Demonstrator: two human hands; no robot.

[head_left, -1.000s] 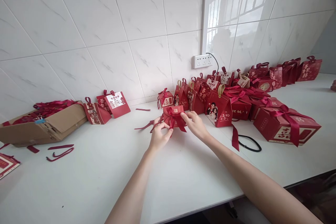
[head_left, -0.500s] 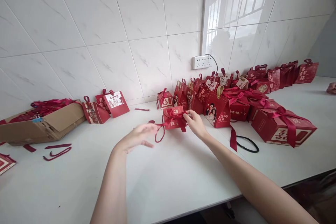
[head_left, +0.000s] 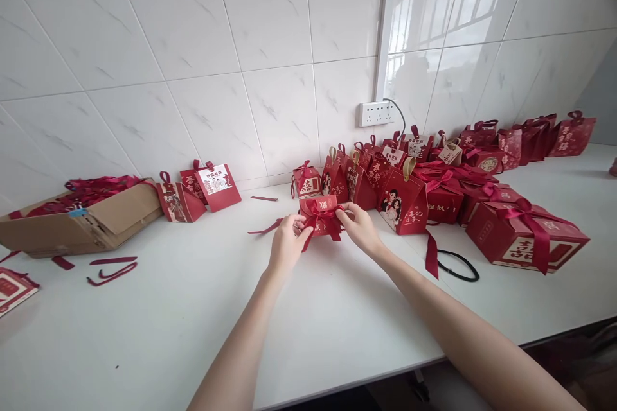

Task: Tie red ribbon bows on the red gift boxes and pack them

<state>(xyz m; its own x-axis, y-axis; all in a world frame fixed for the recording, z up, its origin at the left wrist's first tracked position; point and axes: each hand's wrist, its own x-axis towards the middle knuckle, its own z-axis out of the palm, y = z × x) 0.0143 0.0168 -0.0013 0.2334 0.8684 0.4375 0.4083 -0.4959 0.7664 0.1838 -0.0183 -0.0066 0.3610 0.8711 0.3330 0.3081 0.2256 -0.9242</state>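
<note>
A small red gift box (head_left: 324, 202) with pale printed characters sits on the white table. Across its front lies a red ribbon (head_left: 322, 213) tied in a bow. My left hand (head_left: 288, 237) is closed at the bow's left side, pinching the ribbon. At the bow's right side my right hand (head_left: 357, 226) pinches the ribbon between thumb and fingers. A dark red strip (head_left: 264, 230) lies to the left of my left hand. Part of the box's front is hidden behind the bow and my fingers.
Left stands a cardboard box (head_left: 120, 215) of red ribbons, with loose red cords (head_left: 113, 273) before it. Several red gift boxes (head_left: 405, 199) crowd the right and back. A larger ribboned box (head_left: 527, 234) and a black loop (head_left: 460, 266) lie right. A power strip (head_left: 376, 113) is on the wall.
My left hand has moved right, from beside the gift box to the bow's left side, and closed on the ribbon. My right hand keeps its pinch. The view has shifted slightly.
</note>
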